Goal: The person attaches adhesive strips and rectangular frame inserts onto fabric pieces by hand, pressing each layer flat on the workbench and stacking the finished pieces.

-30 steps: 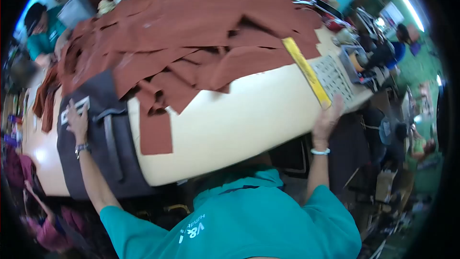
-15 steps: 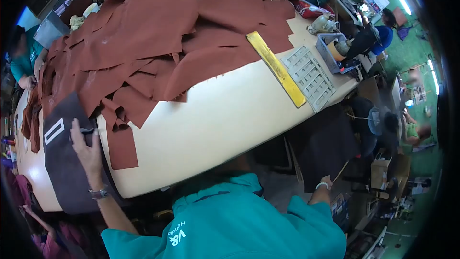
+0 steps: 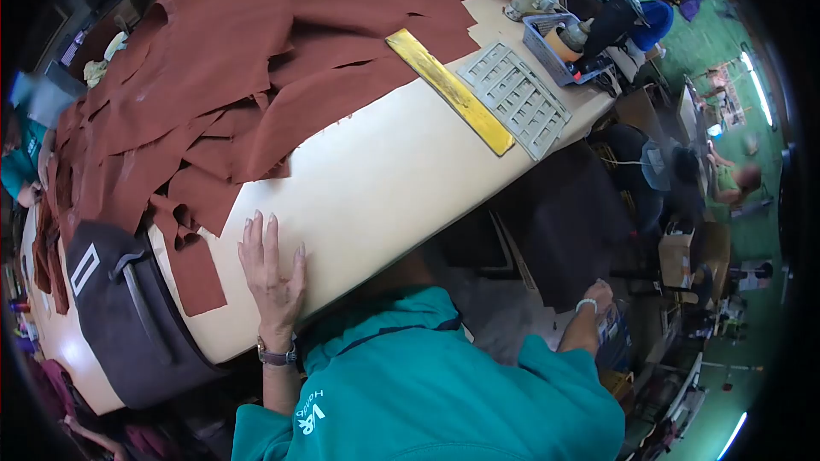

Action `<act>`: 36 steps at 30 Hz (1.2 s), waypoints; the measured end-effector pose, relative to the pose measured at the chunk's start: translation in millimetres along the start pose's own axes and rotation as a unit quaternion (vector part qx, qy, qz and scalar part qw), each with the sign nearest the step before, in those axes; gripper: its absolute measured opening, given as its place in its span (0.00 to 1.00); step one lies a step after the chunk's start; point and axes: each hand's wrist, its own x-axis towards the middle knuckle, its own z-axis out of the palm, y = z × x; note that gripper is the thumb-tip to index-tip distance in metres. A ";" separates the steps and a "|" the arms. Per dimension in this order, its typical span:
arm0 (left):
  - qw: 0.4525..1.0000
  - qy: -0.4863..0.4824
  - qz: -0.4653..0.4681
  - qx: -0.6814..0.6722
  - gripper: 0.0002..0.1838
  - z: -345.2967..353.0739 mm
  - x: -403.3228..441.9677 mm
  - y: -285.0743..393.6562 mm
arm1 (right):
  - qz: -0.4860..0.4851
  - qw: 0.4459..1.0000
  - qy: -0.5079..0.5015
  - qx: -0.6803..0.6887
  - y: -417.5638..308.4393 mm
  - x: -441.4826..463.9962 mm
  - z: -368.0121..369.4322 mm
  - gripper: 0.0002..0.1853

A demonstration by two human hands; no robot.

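Note:
My left hand (image 3: 272, 277) is open, fingers spread, over the bare front edge of the pale worktable (image 3: 342, 171). Just left of it lies a narrow reddish-brown leather strip (image 3: 196, 277). A dark grey-brown piece of leather (image 3: 107, 316) with a white rectangular outline drapes over the table's left end. Resting on that piece is a dark hammer-shaped tool (image 3: 145, 303). My right hand (image 3: 599, 295) hangs low on the right, fingers curled, by the lower corner of a dark hanging sheet (image 3: 555, 239). What it holds, if anything, is hidden.
Large overlapping reddish-brown leather pieces (image 3: 196, 60) cover the table's far side. Toward the right lie a yellow ruler (image 3: 448, 90), a grey slotted template (image 3: 517, 98) and a plastic basket (image 3: 547, 55) with bottles. Co-workers, one in a teal sleeve (image 3: 21, 154), are around.
My left hand has moved right, off the dark leather to the table's front edge, uncovering the hammer-shaped tool. My right hand stays low, slightly higher in view. The view has shifted.

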 end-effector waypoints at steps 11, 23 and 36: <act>0.958 -0.109 0.086 -0.251 0.41 21.4 19.6 59.4 | -0.203 0.768 -0.072 0.603 -239.9 -10.2 -226.1 0.23; 0.894 0.092 0.100 -0.428 0.14 14.4 188.5 71.4 | -0.342 0.405 -0.406 0.745 -577.2 -106.2 -295.2 0.24; 0.992 -0.049 0.116 -0.014 0.04 -131.9 58.4 24.8 | -0.456 0.587 -0.415 0.525 -383.7 -145.9 -195.8 0.22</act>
